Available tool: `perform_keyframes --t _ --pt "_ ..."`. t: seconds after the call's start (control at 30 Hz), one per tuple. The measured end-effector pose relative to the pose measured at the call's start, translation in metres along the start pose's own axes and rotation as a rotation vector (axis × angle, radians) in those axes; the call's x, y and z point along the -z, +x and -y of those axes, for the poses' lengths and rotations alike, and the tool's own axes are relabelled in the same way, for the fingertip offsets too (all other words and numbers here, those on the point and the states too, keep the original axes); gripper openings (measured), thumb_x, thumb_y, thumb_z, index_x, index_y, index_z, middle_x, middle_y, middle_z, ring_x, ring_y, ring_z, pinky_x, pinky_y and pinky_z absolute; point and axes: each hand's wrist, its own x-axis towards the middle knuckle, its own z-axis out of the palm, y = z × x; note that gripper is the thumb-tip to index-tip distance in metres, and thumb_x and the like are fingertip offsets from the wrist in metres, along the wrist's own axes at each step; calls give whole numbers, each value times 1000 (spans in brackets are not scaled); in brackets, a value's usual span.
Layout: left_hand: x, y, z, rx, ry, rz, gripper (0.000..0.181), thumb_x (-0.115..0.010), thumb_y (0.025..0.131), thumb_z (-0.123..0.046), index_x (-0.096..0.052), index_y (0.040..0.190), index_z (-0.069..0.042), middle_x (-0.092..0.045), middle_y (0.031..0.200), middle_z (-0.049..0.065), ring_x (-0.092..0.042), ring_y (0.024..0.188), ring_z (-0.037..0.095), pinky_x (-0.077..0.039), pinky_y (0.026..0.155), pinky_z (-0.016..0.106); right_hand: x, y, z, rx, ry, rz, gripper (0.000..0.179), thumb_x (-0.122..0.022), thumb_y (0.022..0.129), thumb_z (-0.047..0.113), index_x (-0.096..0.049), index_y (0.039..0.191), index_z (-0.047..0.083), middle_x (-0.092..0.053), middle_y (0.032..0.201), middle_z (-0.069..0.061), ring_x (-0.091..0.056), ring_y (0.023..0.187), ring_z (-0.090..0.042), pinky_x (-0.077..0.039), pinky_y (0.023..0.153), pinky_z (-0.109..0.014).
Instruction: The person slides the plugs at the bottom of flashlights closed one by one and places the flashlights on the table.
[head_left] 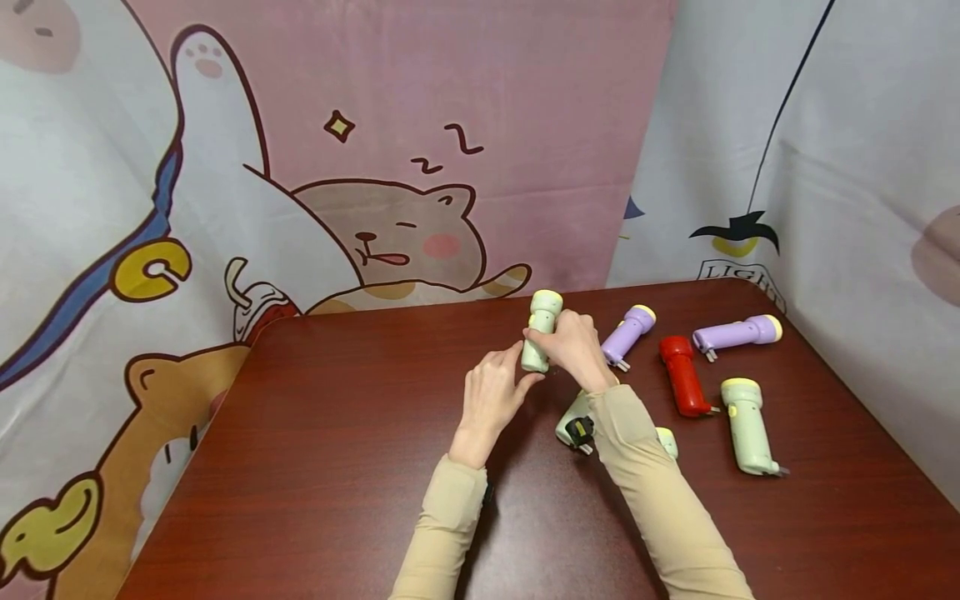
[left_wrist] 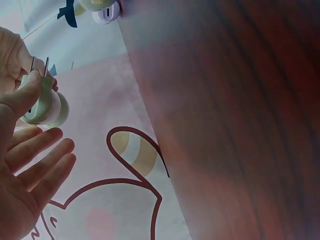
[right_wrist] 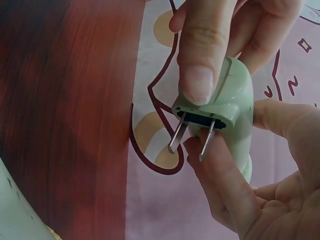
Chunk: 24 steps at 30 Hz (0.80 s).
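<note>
A pale green flashlight with a fold-out plug is held above the far part of the table. My right hand grips its body, thumb in front and fingers wrapped behind. Two metal prongs stick out of its plug end in the right wrist view. My left hand is at that end; its thumb presses on the casing beside the prongs. In the left wrist view the other left fingers are extended and spread, below the flashlight.
To the right on the table lie two purple flashlights, a red flashlight and another green flashlight. Two more green ones, one nearer the left, are partly hidden by my right forearm. A printed cloth hangs behind.
</note>
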Motion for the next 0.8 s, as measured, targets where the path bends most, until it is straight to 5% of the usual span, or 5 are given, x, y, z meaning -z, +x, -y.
perform_keyframes --t 0.8 --pt "0 0 0 -36 -67 -12 49 -73 80 -31 -63 119 -3 -72 108 7 -69 95 18 -56 73 32 -4 -1 3 -17 17 19 36 -68 81 40 -61 71 6 -61 60 -5 -60 54 -18 -43 45 -25"
